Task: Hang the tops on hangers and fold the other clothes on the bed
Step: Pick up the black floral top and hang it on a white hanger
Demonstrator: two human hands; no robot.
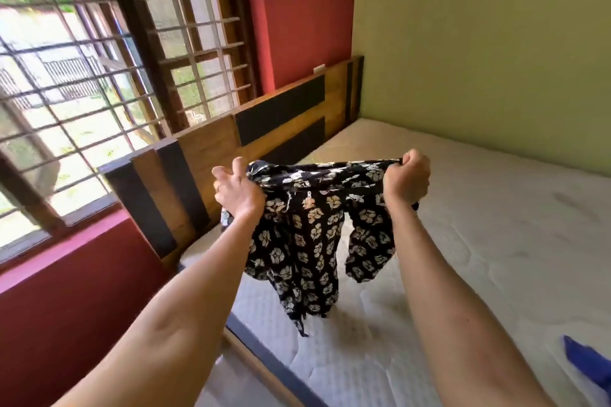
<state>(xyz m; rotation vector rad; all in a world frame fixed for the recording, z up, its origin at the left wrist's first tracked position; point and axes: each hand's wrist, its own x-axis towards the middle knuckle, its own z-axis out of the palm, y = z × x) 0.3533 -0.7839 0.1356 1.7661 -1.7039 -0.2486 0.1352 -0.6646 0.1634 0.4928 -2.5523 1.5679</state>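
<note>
I hold up a black garment with a pale flower print (304, 235) in the air over the near left part of the bed's bare mattress (479, 225). My right hand (407, 175) grips its top edge in a fist. At the other end of that edge is my left hand (236, 190), with the cloth bunched under the palm and the fingers partly spread. The top edge is stretched between both hands and the rest hangs down in loose folds; its lowest tip dangles just above the mattress. No hanger is in view.
A blue piece of cloth (588, 363) lies at the bed's right edge of view. The wooden headboard (231, 142) stands behind the garment, under a barred window (99, 92). A green wall (496, 43) borders the bed's far side. Floor shows beside the bed frame.
</note>
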